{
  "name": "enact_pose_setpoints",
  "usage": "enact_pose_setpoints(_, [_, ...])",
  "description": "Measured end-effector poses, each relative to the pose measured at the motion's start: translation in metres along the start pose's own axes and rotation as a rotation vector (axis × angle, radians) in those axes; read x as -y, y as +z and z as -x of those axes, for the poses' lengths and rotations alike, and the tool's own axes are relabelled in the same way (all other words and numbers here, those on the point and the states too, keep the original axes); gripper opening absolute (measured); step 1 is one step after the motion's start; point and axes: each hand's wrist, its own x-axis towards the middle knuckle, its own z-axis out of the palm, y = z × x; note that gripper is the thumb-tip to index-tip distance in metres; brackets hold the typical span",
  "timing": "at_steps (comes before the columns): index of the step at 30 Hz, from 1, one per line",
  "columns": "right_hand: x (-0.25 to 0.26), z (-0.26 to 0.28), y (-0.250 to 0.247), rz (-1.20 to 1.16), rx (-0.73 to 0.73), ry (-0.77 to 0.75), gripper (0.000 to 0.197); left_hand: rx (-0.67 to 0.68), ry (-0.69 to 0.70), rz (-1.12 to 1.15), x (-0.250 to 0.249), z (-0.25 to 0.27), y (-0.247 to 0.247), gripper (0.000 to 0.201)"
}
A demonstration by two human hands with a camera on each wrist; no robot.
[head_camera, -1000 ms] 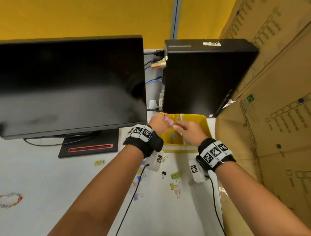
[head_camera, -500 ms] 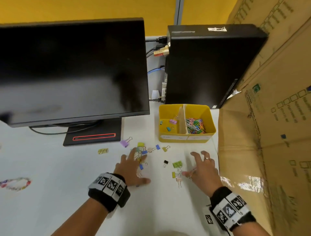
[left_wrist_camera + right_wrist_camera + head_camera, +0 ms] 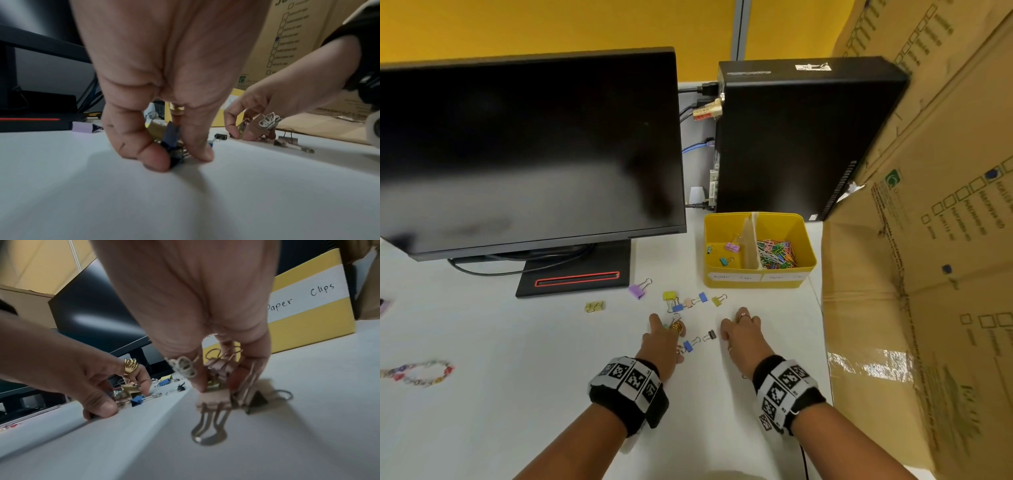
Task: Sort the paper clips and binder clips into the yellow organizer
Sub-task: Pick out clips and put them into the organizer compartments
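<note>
The yellow organizer (image 3: 756, 283) stands at the back right of the white table. Its left compartment holds three binder clips (image 3: 731, 247); its right one holds a heap of coloured paper clips (image 3: 777, 254). More binder clips (image 3: 688, 301) lie scattered in front of it. My left hand (image 3: 179, 158) pinches a dark blue binder clip (image 3: 172, 139) between thumb and fingers on the table. My right hand (image 3: 222, 381) grips pink binder clips (image 3: 219, 369), and another pink clip (image 3: 213, 400) lies right under its fingers. A blue clip (image 3: 688, 345) and a black clip (image 3: 711, 335) lie between the hands.
A black monitor (image 3: 527, 154) on its stand fills the back left, and a black computer tower (image 3: 798, 137) stands behind the organizer. A large cardboard box (image 3: 928, 257) walls off the right side. A beaded bracelet (image 3: 417, 373) lies at the far left.
Both hands came back from over the organizer down to the scattered clips. Half a second ago their fingers were spread on the table; now they are curled round clips.
</note>
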Motion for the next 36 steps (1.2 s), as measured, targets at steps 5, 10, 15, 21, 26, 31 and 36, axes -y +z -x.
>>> enact_pose_setpoints(5, [0.000, -0.010, -0.003, 0.061, -0.020, -0.030, 0.032, -0.050, -0.003, -0.001, -0.003, -0.010, -0.002, 0.027])
enact_pose_setpoints(10, [-0.005, -0.014, -0.013, -0.100, -0.044, -0.103, 0.030, -0.029, 0.044, 0.057, -0.003, -0.014, -0.020, 0.031])
enact_pose_setpoints(15, [0.003, -0.004, -0.047, -0.414, -0.176, -0.220, 0.034, -0.008, 0.158, 0.410, -0.011, -0.007, -0.054, 0.021])
enact_pose_setpoints(21, [0.017, -0.032, -0.114, -0.573, -0.507, -0.281, 0.027, -0.100, 0.378, 0.639, -0.091, -0.031, -0.104, 0.025])
enact_pose_setpoints(26, [-0.003, -0.063, -0.135, -0.636, -0.222, -0.112, 0.050, 0.045, 0.266, 0.468, -0.136, -0.069, -0.109, 0.025])
enact_pose_setpoints(31, [-0.008, -0.045, -0.126, -0.452, -0.273, -0.286, 0.037, -0.006, 0.301, 0.347, -0.115, -0.057, -0.103, 0.035])
enact_pose_setpoints(36, [0.010, -0.018, -0.086, -0.268, -0.102, -0.520, 0.020, -0.439, 0.011, 0.121, -0.011, -0.035, -0.090, 0.032])
